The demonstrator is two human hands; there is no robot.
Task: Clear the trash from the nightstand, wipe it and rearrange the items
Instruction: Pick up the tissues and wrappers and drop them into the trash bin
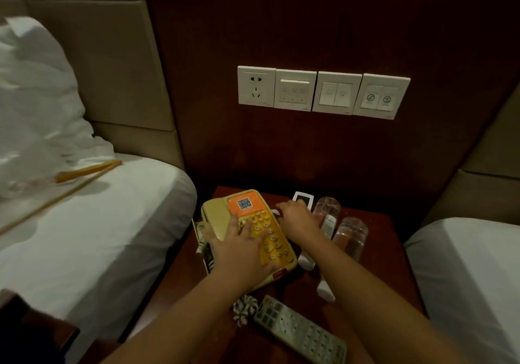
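Crowding the nightstand, two bottles and remotes (cord coiling nearby), left hand lying spread on phone, right hand curling at its far edge.

1. Telephone — keypad partly covered by the left hand.
2. Striped item under the telephone — mostly hidden, kind unclear.
3. White remote — largely behind the right hand; perhaps touched.
4. Grey remote — blurred keys.
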